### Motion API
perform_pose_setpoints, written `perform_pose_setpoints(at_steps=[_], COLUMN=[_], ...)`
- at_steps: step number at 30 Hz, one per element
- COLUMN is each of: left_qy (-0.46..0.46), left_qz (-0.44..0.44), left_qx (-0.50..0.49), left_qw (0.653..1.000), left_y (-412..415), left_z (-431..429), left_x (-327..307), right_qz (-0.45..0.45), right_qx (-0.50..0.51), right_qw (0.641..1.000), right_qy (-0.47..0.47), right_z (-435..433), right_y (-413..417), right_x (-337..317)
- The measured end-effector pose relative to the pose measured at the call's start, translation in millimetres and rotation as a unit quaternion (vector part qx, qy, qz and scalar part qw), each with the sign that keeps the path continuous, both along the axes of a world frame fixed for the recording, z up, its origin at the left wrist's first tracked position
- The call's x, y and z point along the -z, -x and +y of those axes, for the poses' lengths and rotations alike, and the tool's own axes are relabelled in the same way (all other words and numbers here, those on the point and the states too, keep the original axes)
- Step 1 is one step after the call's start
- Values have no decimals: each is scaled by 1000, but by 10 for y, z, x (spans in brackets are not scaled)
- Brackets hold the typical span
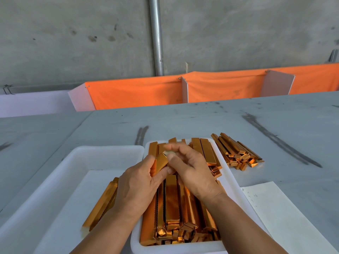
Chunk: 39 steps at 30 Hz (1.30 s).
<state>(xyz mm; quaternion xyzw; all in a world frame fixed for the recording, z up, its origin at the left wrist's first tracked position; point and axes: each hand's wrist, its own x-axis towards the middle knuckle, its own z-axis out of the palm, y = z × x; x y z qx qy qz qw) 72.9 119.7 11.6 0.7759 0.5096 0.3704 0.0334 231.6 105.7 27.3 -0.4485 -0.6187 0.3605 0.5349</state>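
My left hand (136, 182) grips a shiny orange-gold narrow box (161, 162) by its lower part, over the right white tray (231, 182). My right hand (190, 166) pinches the box's pale upper end with thumb and fingers. That tray is packed with several more gold boxes (172, 202) lying lengthwise. The left white tray (78, 158) holds one or two finished gold boxes (102, 204) beside my left wrist.
A loose heap of flat gold boxes (236, 151) lies on the grey table right of the trays. A white sheet with handwriting (275, 213) sits at the near right. Orange cloth dividers (139, 92) and a metal pipe (156, 33) stand at the back.
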Motion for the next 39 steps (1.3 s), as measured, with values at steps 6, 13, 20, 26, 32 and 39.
perform_pose_setpoints(at_steps=[6,13,20,26,32,39], left_qy=[-26,-21,-2,-5,-4,-7], left_qz=[-2,-4,17,22,19,28], left_qx=[11,16,7,12,14,9], left_qw=[1000,1000,1000,1000,1000,1000], left_y=[-11,-14,-8,-10,-15,-20], left_z=[-14,-17,-10,-29,-43,-42], left_x=[-2,-3,0,-13,-33,-33], right_qz=[138,140,127,122,136,110], right_qx=[34,-31,-27,-13,-11,2], right_qw=[986,983,987,990,988,993], right_qy=[92,119,90,66,66,44], right_z=[60,46,55,68,77,81], right_y=[-58,-65,-40,-43,-48,-36], right_x=[-44,-40,-13,-13,-11,10])
